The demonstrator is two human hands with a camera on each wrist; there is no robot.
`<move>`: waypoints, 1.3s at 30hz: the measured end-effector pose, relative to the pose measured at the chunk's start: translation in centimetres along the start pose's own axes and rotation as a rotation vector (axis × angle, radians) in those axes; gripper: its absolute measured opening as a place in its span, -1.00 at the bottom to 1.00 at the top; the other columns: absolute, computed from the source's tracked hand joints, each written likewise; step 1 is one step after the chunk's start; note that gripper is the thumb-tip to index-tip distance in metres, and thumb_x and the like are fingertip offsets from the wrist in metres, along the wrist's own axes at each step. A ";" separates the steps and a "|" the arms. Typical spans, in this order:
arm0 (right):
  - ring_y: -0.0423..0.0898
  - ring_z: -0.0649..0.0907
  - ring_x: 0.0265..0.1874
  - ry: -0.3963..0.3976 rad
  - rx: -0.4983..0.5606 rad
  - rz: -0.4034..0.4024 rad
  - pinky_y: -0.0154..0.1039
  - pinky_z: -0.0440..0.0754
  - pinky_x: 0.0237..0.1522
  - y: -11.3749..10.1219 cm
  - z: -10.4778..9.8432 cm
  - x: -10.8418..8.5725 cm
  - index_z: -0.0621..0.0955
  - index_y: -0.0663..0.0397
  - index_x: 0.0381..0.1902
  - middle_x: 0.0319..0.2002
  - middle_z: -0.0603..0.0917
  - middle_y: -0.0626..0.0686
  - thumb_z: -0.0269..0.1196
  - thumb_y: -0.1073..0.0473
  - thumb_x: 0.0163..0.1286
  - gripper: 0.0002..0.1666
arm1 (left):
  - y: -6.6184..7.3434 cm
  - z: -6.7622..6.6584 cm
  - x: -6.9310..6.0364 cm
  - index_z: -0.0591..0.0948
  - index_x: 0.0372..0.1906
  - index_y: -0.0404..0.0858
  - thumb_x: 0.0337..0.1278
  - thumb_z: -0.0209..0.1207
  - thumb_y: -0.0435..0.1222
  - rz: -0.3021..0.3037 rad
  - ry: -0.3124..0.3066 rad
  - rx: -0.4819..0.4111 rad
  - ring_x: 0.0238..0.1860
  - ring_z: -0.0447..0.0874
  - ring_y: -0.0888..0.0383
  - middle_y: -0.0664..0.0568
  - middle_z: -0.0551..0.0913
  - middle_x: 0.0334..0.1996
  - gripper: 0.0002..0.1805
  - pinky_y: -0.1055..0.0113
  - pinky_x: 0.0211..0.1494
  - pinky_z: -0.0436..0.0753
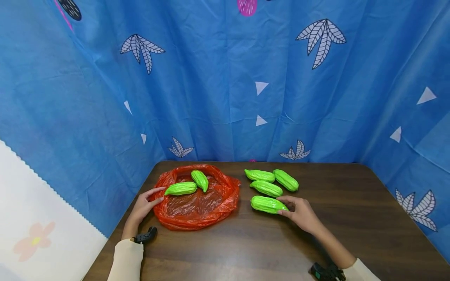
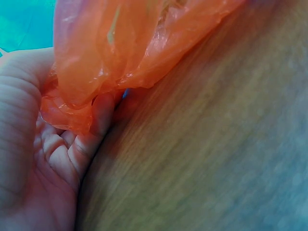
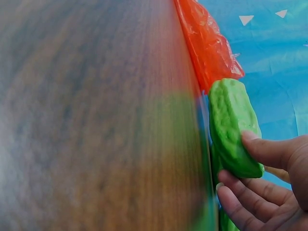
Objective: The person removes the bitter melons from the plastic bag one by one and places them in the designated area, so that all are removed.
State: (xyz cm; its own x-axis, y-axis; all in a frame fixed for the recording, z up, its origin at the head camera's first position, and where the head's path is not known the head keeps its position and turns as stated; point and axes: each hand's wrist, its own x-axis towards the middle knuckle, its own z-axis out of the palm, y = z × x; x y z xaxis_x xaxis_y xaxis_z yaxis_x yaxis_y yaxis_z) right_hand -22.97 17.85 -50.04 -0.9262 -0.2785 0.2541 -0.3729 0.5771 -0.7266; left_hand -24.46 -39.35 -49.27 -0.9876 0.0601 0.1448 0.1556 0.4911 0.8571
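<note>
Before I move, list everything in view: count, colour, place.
wood-grain table: one, brown, foreground
plastic bag: one, red, left on the table
bitter gourds: two, green, in the bag
loose bitter gourds: three, green, right of the bag
held bitter gourd: one, green, in front of those
printed curtain: one, blue, behind the table
flowered cloth: one, white, far left
wrist devices: two, black, both wrists
sleeves: two, cream, forearms
left hand: one, fingers gripping the bag
right hand: one, fingers pinching that gourd
</note>
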 end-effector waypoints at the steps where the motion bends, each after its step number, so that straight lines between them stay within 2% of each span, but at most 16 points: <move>1: -0.08 0.71 -0.19 0.000 -0.002 0.001 -0.22 0.66 -0.22 0.0 0.0 0.0 0.72 0.07 0.10 -0.02 0.76 0.05 0.50 0.20 0.21 -0.54 | 0.0 0.0 0.0 0.52 0.34 -0.41 0.34 0.27 -0.34 -0.004 -0.001 -0.001 0.28 0.45 -0.22 -0.36 0.49 0.32 -0.48 0.54 0.02 0.54; 6: -0.08 0.71 -0.19 -0.002 -0.003 0.010 -0.21 0.66 -0.22 0.0 -0.1 0.0 0.72 0.08 0.09 -0.02 0.76 0.06 0.50 0.20 0.22 -0.55 | -0.1 0.0 0.0 0.53 0.34 -0.40 0.33 0.28 -0.34 -0.008 0.003 -0.001 0.28 0.45 -0.18 -0.34 0.50 0.32 -0.48 0.55 0.03 0.53; 16: -0.11 0.69 -0.22 0.006 -0.015 -0.001 -0.22 0.65 -0.24 0.1 -0.1 0.0 0.73 0.08 0.08 -0.06 0.77 0.04 0.50 0.19 0.21 -0.55 | -0.2 0.0 0.0 0.53 0.34 -0.41 0.33 0.28 -0.35 -0.005 0.006 -0.008 0.30 0.42 -0.23 -0.35 0.49 0.32 -0.48 0.55 0.02 0.53; 22: -0.07 0.71 -0.19 0.019 -0.024 -0.004 -0.18 0.67 -0.22 0.2 -0.2 0.0 0.73 0.08 0.08 -0.04 0.77 0.06 0.51 0.20 0.21 -0.55 | -0.1 0.0 0.0 0.52 0.34 -0.42 0.34 0.27 -0.35 -0.006 0.005 -0.013 0.33 0.39 -0.28 -0.37 0.47 0.33 -0.48 0.58 0.03 0.50; 31: -0.06 0.71 -0.19 0.031 -0.032 0.000 -0.18 0.66 -0.23 0.3 -0.3 0.0 0.73 0.08 0.09 -0.03 0.77 0.07 0.50 0.21 0.21 -0.54 | -0.1 0.0 0.0 0.52 0.34 -0.41 0.34 0.28 -0.33 -0.001 0.010 0.018 0.33 0.39 -0.27 -0.36 0.48 0.33 -0.48 0.58 0.04 0.47; 39: 0.00 0.73 -0.12 0.019 -0.045 0.019 -0.11 0.68 -0.16 0.6 -0.5 0.1 0.71 0.08 0.11 0.02 0.76 0.09 0.49 0.19 0.24 -0.54 | -0.3 -0.1 0.1 0.53 0.34 -0.39 0.33 0.29 -0.32 -0.005 0.014 0.035 0.34 0.39 -0.25 -0.35 0.48 0.33 -0.48 0.55 0.08 0.46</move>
State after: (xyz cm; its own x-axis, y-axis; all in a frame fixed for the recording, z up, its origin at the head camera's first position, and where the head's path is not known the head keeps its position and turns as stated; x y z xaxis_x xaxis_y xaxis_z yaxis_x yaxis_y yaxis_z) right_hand -23.31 18.59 -50.15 -0.9337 -0.2535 0.2529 -0.3574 0.6162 -0.7019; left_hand -24.62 -39.53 -49.47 -0.9880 0.0451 0.1478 0.1495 0.5219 0.8398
